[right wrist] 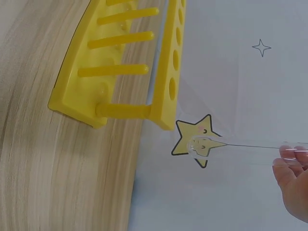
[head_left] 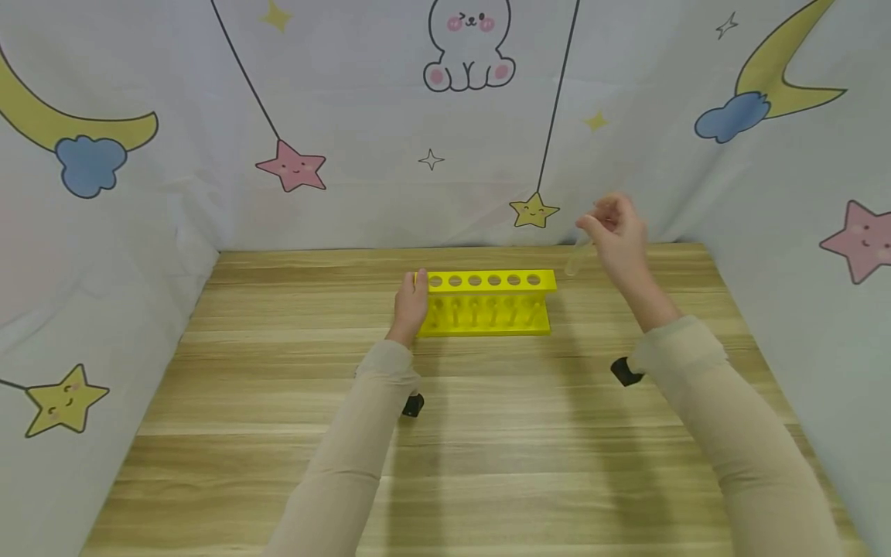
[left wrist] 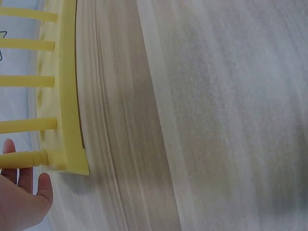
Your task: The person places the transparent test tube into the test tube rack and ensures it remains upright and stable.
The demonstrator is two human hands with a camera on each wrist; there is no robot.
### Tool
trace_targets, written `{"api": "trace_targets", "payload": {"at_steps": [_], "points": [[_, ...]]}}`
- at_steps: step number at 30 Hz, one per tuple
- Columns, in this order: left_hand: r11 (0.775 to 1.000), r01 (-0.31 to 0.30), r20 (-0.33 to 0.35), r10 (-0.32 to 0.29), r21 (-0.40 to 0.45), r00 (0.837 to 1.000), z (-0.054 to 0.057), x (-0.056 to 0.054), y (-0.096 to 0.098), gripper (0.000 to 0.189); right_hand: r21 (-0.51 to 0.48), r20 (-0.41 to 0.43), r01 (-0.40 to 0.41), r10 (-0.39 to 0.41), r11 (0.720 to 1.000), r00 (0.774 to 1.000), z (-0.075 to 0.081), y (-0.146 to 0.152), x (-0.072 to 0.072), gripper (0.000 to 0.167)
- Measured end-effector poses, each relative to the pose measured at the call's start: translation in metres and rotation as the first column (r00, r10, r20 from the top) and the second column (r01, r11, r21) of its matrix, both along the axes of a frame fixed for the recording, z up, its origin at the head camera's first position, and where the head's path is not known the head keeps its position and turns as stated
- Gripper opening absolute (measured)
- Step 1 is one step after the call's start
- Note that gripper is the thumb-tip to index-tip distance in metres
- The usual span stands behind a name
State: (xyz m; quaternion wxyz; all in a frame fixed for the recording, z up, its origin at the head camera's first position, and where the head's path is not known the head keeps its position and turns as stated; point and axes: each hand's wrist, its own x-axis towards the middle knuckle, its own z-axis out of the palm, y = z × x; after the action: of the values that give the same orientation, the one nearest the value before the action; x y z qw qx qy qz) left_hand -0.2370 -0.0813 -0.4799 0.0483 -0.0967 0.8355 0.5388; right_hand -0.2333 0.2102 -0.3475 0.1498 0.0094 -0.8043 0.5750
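Observation:
A yellow test tube rack (head_left: 485, 291) stands upright on the table, with a row of several round holes on top and several pegs on its base. At its left end my left hand (head_left: 411, 303) grips the rack; in the left wrist view that hand's (left wrist: 21, 202) fingers and thumb curl round the end post. Up and to the right of the rack, my right hand (head_left: 619, 240) pinches a clear test tube (head_left: 575, 261) near its upper end. The tube slants down toward the rack, apart from it. In the right wrist view the tube's (right wrist: 250, 153) rounded end shows in front of a printed star.
The wooden table (head_left: 278, 371) reaches back to a white cloth wall (head_left: 376, 201) printed with stars, moons and a bear. Similar cloth hangs on the left and right sides. A dark wrist camera (head_left: 627, 371) sits under the right sleeve, another (head_left: 413, 405) under the left.

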Motion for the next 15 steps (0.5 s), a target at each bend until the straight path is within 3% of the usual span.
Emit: {"api": "trace_targets", "payload": {"at_steps": [15], "points": [[1.000, 0.011, -0.025, -0.011, 0.021, 1.000, -0.001, 0.001, -0.001, 0.052, -0.031, -0.022, -0.029, 0.028, 0.999, 0.999, 0.004, -0.011, -0.003, 0.017]]}}
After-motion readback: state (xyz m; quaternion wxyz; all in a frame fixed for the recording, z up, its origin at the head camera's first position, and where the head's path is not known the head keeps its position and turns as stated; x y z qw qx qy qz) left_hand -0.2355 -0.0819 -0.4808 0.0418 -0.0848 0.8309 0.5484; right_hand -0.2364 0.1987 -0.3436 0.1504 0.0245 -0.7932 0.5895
